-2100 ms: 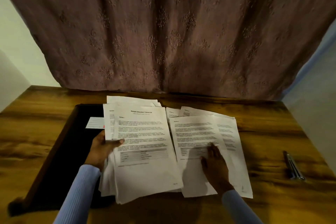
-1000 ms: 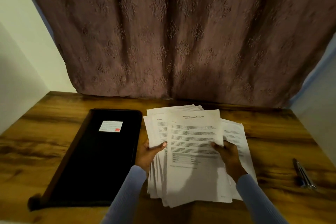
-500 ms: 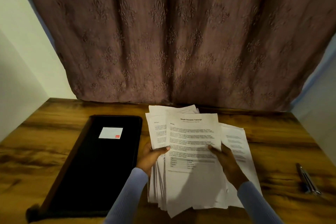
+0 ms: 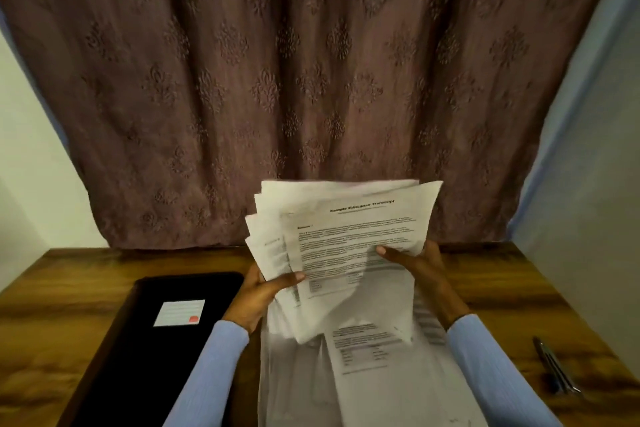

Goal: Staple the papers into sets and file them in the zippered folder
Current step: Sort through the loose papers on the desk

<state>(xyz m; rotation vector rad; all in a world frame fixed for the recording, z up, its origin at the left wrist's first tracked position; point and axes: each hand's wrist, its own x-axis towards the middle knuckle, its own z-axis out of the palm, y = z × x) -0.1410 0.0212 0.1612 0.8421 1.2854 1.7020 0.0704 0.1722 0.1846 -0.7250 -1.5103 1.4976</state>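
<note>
Both hands are tied up: left hand (image 4: 258,291) and right hand (image 4: 417,262) grip a fanned stack of papers (image 4: 349,239) raised off the wooden table (image 4: 502,291), blocking the middle. More loose sheets (image 4: 363,374) cover the table underneath, between the sleeves. Left side is taken by the black zippered folder (image 4: 138,357), lying flat and closed right beside the sheets, so barely a gap there. Bare wood on the right runs out to the stapler (image 4: 556,366) near the edge, well apart from the paper. The back strip along the curtain (image 4: 311,80) is open too.
</note>
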